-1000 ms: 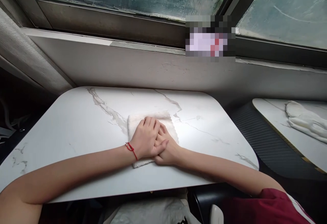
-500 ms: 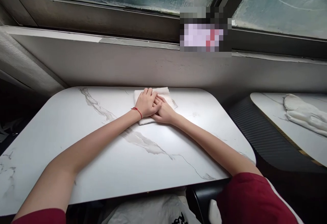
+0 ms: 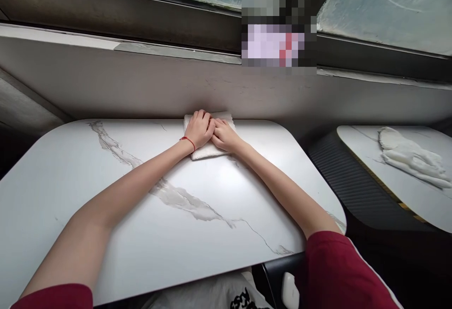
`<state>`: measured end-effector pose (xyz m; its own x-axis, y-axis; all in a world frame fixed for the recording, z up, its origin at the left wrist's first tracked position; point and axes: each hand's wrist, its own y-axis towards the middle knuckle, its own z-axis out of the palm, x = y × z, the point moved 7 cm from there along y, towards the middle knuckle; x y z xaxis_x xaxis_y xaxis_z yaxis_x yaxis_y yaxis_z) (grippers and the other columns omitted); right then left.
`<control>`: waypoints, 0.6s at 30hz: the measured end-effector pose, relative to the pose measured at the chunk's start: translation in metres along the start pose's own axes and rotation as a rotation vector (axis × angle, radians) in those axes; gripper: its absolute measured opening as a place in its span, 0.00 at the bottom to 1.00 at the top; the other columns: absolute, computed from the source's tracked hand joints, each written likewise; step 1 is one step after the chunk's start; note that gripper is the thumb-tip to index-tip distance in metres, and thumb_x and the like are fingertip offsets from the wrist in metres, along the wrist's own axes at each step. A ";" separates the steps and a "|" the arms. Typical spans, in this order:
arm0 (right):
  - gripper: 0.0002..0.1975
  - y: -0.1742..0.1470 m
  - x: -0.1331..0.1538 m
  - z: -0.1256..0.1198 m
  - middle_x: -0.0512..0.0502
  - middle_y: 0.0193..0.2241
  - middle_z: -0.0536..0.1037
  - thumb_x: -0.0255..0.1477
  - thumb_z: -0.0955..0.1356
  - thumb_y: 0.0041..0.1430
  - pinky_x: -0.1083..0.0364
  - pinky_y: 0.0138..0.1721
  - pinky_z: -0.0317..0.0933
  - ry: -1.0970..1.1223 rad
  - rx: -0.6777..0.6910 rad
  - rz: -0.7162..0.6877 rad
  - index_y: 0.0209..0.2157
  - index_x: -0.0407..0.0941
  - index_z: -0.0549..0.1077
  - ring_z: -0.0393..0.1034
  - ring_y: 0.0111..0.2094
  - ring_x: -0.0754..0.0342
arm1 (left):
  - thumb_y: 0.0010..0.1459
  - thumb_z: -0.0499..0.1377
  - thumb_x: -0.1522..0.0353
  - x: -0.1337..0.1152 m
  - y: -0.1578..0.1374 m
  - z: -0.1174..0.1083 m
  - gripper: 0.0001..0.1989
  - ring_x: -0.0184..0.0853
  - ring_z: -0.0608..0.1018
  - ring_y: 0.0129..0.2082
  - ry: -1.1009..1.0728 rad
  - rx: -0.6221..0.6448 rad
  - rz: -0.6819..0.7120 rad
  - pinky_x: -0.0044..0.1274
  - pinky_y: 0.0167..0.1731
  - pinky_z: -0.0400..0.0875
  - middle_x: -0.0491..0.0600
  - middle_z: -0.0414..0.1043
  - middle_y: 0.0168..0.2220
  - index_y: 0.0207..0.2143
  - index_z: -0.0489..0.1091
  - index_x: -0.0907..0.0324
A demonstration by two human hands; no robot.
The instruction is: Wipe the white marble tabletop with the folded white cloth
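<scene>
A folded white cloth (image 3: 209, 152) lies at the far edge of a white marble-patterned table (image 3: 148, 248), against the wall. My left hand (image 3: 198, 129), with a red string at the wrist, is on top of the cloth, its fingers bent over toward the cloth's far side. Beside it and touching it, my right hand (image 3: 225, 136) grips the cloth with curled fingers. Both arms reach forward over the tabletop. The palms and the cloth under them are hidden.
On the right a second white table (image 3: 370, 146) bears a crumpled white cloth or glove (image 3: 411, 156). A dark ribbed surface (image 3: 339, 177) fills the gap between the tables. Behind stand a pale wall (image 3: 148, 83) and windows (image 3: 384, 12). A small white object (image 3: 290, 290) is near my right sleeve.
Both hands and the cloth have moved a little farther, up to the wall. The hands overlapped before; now they are side by side with fingers more curled. The view has shifted slightly.
</scene>
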<state>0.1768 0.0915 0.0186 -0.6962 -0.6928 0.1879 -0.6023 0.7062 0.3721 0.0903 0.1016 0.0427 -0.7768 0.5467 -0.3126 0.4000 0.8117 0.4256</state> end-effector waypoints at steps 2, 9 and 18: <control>0.17 0.004 -0.002 -0.002 0.35 0.42 0.76 0.28 0.59 0.63 0.41 0.51 0.61 -0.021 -0.019 -0.019 0.39 0.41 0.79 0.65 0.46 0.41 | 0.70 0.42 0.66 0.001 0.000 0.000 0.17 0.46 0.70 0.48 -0.005 0.003 -0.004 0.37 0.52 0.66 0.60 0.70 0.47 0.43 0.69 0.62; 0.19 0.003 0.001 -0.007 0.35 0.52 0.73 0.29 0.59 0.64 0.42 0.56 0.62 0.068 -0.063 -0.097 0.48 0.42 0.77 0.64 0.54 0.40 | 0.71 0.44 0.61 0.002 -0.002 0.003 0.17 0.50 0.68 0.54 0.048 -0.013 -0.045 0.39 0.54 0.61 0.61 0.68 0.52 0.48 0.67 0.61; 0.23 0.002 0.005 -0.008 0.39 0.52 0.74 0.28 0.58 0.62 0.41 0.62 0.60 0.089 -0.020 -0.084 0.52 0.45 0.76 0.64 0.56 0.42 | 0.69 0.46 0.54 0.000 -0.004 0.005 0.25 0.54 0.69 0.53 0.097 0.065 -0.002 0.42 0.54 0.59 0.64 0.68 0.54 0.51 0.67 0.64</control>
<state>0.1750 0.0885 0.0272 -0.6058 -0.7603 0.2345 -0.6485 0.6426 0.4080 0.0914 0.0994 0.0370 -0.8199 0.5250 -0.2284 0.4264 0.8261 0.3684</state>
